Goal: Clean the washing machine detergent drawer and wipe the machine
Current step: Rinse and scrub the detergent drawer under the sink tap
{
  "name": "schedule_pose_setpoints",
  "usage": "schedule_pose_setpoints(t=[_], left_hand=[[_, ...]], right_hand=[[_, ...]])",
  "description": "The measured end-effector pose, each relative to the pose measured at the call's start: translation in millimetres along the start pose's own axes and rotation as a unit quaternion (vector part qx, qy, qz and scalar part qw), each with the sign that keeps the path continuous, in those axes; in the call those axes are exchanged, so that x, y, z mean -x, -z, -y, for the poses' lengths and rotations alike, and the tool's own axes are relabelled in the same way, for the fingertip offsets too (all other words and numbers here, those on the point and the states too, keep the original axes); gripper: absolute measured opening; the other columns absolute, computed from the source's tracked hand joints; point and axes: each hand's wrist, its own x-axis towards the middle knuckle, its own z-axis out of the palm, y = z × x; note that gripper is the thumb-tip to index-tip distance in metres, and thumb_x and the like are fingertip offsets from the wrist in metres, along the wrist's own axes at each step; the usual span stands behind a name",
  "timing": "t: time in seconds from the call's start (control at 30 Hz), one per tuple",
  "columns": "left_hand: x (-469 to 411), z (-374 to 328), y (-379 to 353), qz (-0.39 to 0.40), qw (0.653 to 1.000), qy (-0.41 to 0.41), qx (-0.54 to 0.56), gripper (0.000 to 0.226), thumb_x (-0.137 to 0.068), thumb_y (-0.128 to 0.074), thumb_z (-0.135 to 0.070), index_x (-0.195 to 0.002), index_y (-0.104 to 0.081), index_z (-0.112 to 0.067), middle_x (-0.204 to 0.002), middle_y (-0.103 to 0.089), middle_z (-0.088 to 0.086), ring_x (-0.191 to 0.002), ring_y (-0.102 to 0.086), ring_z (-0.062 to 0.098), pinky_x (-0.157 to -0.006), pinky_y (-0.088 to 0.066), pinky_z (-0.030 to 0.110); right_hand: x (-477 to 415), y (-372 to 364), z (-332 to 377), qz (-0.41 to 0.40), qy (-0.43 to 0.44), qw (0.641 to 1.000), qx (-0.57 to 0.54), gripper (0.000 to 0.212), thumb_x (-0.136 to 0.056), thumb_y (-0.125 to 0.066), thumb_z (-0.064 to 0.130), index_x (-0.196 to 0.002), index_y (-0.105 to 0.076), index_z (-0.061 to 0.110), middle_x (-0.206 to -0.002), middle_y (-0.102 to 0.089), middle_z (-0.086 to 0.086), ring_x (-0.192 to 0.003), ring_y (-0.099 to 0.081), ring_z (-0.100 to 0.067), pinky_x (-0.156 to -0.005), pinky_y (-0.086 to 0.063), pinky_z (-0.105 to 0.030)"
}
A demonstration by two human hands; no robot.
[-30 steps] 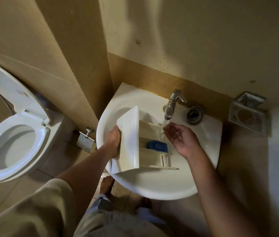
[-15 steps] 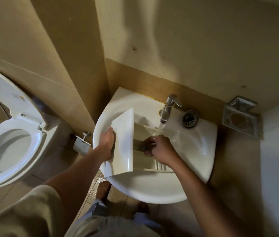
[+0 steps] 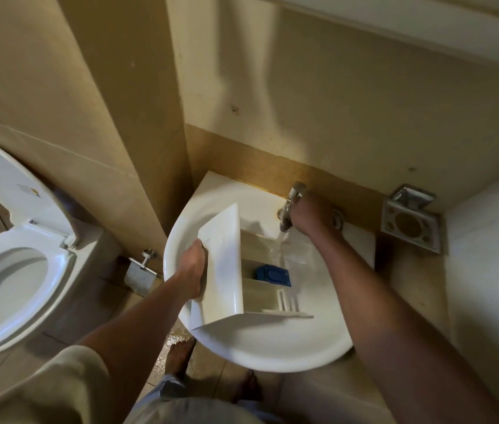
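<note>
The white detergent drawer (image 3: 223, 264) lies in the white sink (image 3: 272, 347), its front panel to the left and a blue insert (image 3: 272, 273) in its middle compartment. My left hand (image 3: 191, 272) grips the front panel's left edge. My right hand (image 3: 311, 214) is curled round the chrome tap (image 3: 291, 203) at the sink's back. Water runs from the spout into the drawer's far compartment.
A toilet (image 3: 12, 270) with its lid up stands to the left. A metal fitting (image 3: 142, 270) juts from the wall beside the sink. A metal holder (image 3: 410, 221) hangs on the wall to the right. My bare feet stand on a wet floor (image 3: 168, 347) under the sink.
My right hand left the drawer's compartments and rose to the tap. The left hand kept its hold on the front panel. The blue insert shows again.
</note>
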Motion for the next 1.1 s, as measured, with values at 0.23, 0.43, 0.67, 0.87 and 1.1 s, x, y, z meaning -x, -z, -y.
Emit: schedule_pose_setpoints(t=[0.23,0.43,0.67,0.87,1.1], left_hand=[[14.1,-3.2,-7.9,-0.021,0.999,0.024,0.011,0.041,-0.104,-0.037,-0.052,-0.120,-0.054,-0.018,-0.098,-0.060,0.005,-0.101,-0.055,0.026,-0.104,-0.041,0.048],[27.9,4.0,-26.9,-0.051,0.998,0.010,0.038,0.056,-0.107,-0.031,-0.043,-0.140,-0.050,-0.002,-0.142,-0.054,0.022,-0.130,-0.052,0.042,-0.106,-0.044,0.050],[78.7,4.9,-38.7,0.002,0.989,-0.005,0.151,0.044,-0.106,-0.041,-0.044,-0.136,-0.047,-0.011,-0.111,-0.060,0.009,-0.095,-0.061,0.031,-0.091,-0.056,0.053],[122.9,-23.4,-38.6,0.143,0.964,-0.052,0.216,0.010,-0.103,-0.056,-0.021,-0.104,-0.056,-0.011,-0.110,-0.063,0.017,-0.097,-0.067,0.036,-0.078,-0.061,0.058],[151.7,-52.3,-34.7,0.193,0.953,-0.078,0.219,0.010,-0.100,-0.062,-0.017,-0.096,-0.053,-0.014,-0.103,-0.063,0.015,-0.089,-0.068,0.035,-0.077,-0.061,0.057]], right_hand=[[-2.1,-13.7,-3.9,0.031,-0.008,0.991,-0.133,0.046,-0.081,-0.058,0.011,-0.127,-0.054,0.009,-0.108,-0.070,-0.018,-0.086,-0.070,-0.030,-0.057,-0.060,-0.039],[78.1,-5.9,-38.5,0.210,-0.024,0.928,-0.306,0.048,-0.088,-0.058,0.060,-0.110,-0.065,0.018,-0.100,-0.072,-0.005,-0.084,-0.073,-0.024,-0.076,-0.062,-0.043],[92.4,20.7,-49.9,0.192,0.016,0.924,-0.332,0.041,-0.091,-0.065,0.049,-0.112,-0.072,0.015,-0.107,-0.073,-0.002,-0.100,-0.067,-0.018,-0.087,-0.051,-0.031],[100.4,58.7,-52.0,-0.016,-0.012,0.935,-0.354,0.020,-0.093,-0.065,0.034,-0.087,-0.070,0.016,-0.093,-0.071,-0.010,-0.078,-0.063,-0.018,-0.070,-0.048,-0.032],[144.2,70.6,-57.9,0.010,-0.116,0.866,-0.486,0.057,-0.079,-0.072,0.058,-0.122,-0.060,0.022,-0.112,-0.070,-0.002,-0.101,-0.066,-0.023,-0.083,-0.060,-0.051]])
